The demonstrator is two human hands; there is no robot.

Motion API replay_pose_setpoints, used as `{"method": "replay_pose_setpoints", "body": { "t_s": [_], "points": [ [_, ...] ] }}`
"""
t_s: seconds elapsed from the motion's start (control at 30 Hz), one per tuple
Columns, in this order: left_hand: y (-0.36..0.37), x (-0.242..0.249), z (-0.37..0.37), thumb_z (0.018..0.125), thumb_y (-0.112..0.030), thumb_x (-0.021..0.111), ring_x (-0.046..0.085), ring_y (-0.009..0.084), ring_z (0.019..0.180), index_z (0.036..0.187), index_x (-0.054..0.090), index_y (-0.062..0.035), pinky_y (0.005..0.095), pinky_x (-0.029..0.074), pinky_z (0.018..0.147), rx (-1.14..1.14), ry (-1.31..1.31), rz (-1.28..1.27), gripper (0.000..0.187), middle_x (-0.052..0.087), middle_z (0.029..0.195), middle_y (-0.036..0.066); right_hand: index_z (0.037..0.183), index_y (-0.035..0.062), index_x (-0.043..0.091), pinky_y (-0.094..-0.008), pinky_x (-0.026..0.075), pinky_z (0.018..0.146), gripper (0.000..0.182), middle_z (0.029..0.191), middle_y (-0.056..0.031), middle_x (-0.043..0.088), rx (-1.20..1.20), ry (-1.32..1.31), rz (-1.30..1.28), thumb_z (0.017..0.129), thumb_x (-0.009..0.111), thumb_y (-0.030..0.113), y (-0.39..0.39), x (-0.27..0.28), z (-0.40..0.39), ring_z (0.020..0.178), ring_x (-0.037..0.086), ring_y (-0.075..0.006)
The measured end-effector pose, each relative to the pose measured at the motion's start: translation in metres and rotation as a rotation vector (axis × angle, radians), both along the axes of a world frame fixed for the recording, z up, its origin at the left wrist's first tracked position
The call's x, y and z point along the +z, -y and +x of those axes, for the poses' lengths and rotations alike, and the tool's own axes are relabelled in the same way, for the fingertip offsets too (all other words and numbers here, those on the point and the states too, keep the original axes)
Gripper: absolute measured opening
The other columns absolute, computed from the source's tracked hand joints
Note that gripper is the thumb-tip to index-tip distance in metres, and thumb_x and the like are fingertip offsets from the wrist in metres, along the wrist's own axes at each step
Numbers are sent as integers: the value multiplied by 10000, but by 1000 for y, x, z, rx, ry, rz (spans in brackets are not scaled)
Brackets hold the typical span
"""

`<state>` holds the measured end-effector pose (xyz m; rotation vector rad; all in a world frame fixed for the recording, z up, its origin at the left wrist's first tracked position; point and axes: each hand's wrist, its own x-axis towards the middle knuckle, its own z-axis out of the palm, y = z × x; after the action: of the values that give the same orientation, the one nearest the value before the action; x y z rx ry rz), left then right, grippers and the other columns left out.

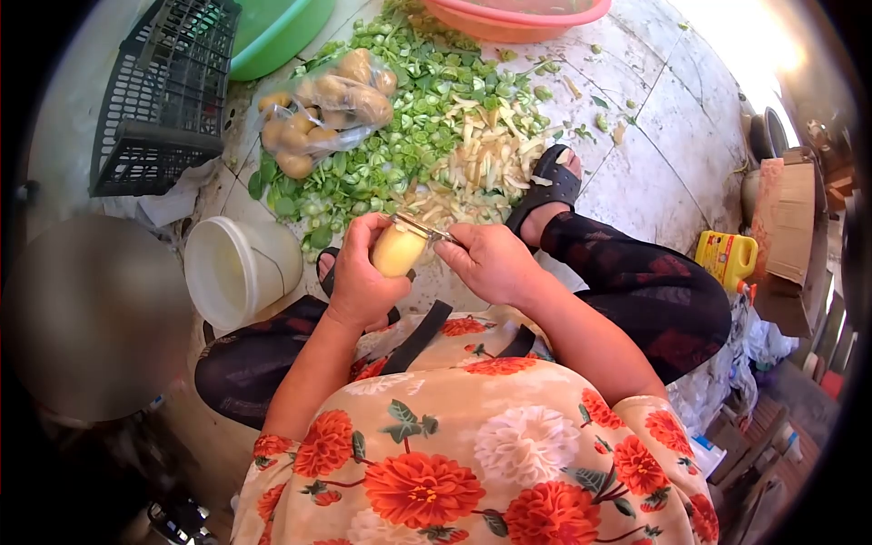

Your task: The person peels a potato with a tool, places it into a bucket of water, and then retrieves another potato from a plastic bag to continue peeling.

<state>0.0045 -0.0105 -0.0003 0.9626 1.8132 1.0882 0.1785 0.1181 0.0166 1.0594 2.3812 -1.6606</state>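
Note:
My left hand (pixel 365 277) is wrapped round a potato (pixel 398 252) whose visible side is peeled and pale yellow. In my right hand (pixel 491 262) is a metal peeler (pixel 420 227), its head lying across the top end of the potato. Beyond my hands, potato peelings (pixel 490 150) are heaped over a layer of cut green leaf stems (pixel 400 136). A clear plastic bag (pixel 331 107) of unpeeled potatoes rests on the greens, left of the peelings.
A white bucket (pixel 238 272) stands at my left knee. Farther back are a black plastic crate (pixel 168 91), a green basin (pixel 282 41) and a pink basin (pixel 518 25). On my right are a yellow jug (pixel 727 259) and a cardboard box (pixel 788 227).

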Motion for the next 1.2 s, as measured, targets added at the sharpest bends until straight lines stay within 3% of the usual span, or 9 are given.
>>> {"method": "replay_pose_setpoints", "body": {
  "t_s": [0.1, 0.17, 0.23, 0.3, 0.53, 0.7, 0.8, 1.0, 1.2],
  "points": [
    [4, 4, 5, 588, 65, 575, 565, 171, 1057, 1215, 426, -34, 304, 457, 930, -77, -212, -29, 651, 567, 1101, 79, 926, 17, 665, -486, 494, 801, 381, 883, -258, 654, -11, 105, 22, 912, 505, 362, -3, -8, 4, 878, 632, -414],
    [-2, 16, 14, 586, 82, 560, 556, 184, 1080, 1201, 424, -39, 315, 455, 937, -22, 70, 288, 641, 542, 1134, 85, 943, 18, 670, -481, 495, 811, 385, 898, -259, 656, 30, 190, 43, 913, 501, 363, -3, -44, 10, 887, 634, -411],
    [-5, 23, 9, 584, 80, 565, 551, 191, 1090, 1207, 421, -40, 318, 457, 935, -3, 89, 273, 651, 534, 1148, 87, 960, 20, 675, -477, 497, 822, 389, 913, -260, 658, 93, 278, 64, 914, 498, 363, -5, -51, 10, 896, 636, -407],
    [-3, 22, 3, 570, 65, 593, 553, 197, 1083, 1224, 417, -43, 318, 466, 923, 68, 172, 200, 685, 533, 1156, 84, 823, -32, 608, -467, 474, 686, 357, 781, -245, 624, -50, 119, 73, 933, 557, 303, -7, -46, 8, 773, 612, -423],
    [-1, 8, 2, 535, 30, 646, 577, 199, 1015, 1240, 413, -42, 321, 502, 869, 180, 375, 96, 747, 547, 1152, 82, 845, 3, 603, -503, 485, 683, 328, 764, -242, 635, -158, -178, 82, 926, 550, 316, 15, -5, -2, 754, 633, -423],
    [0, 13, 5, 518, 40, 651, 591, 327, 1108, 1275, 403, -36, 393, 542, 897, 2, 690, 230, 800, 560, 1181, 114, 852, 0, 618, -517, 486, 700, 353, 776, -249, 638, -116, 78, 126, 924, 535, 336, 17, -43, -1, 763, 627, -435],
    [-4, 16, 0, 555, 42, 636, 563, 379, 1168, 1338, 375, -44, 442, 537, 929, 86, 830, 170, 830, 545, 1226, 132, 821, -2, 625, -508, 485, 717, 373, 790, -254, 640, -217, 97, 120, 926, 525, 342, 10, -51, -1, 782, 628, -432],
    [-8, 17, -2, 647, 2, 636, 576, 356, 1133, 1431, 326, -129, 470, 574, 838, 212, 1147, 52, 853, 514, 1256, 122, 804, 11, 575, -444, 467, 633, 323, 711, -218, 594, -211, -139, 121, 952, 556, 297, 12, -25, -2, 697, 596, -409],
    [-2, -1, -1, 701, -17, 694, 590, 276, 1041, 1432, 324, -152, 467, 582, 775, 171, 999, -2, 830, 507, 1228, 93, 851, 70, 597, -471, 493, 643, 266, 699, -167, 618, 57, -169, 60, 949, 546, 311, 23, -11, 0, 703, 615, -402]
  ]
}}
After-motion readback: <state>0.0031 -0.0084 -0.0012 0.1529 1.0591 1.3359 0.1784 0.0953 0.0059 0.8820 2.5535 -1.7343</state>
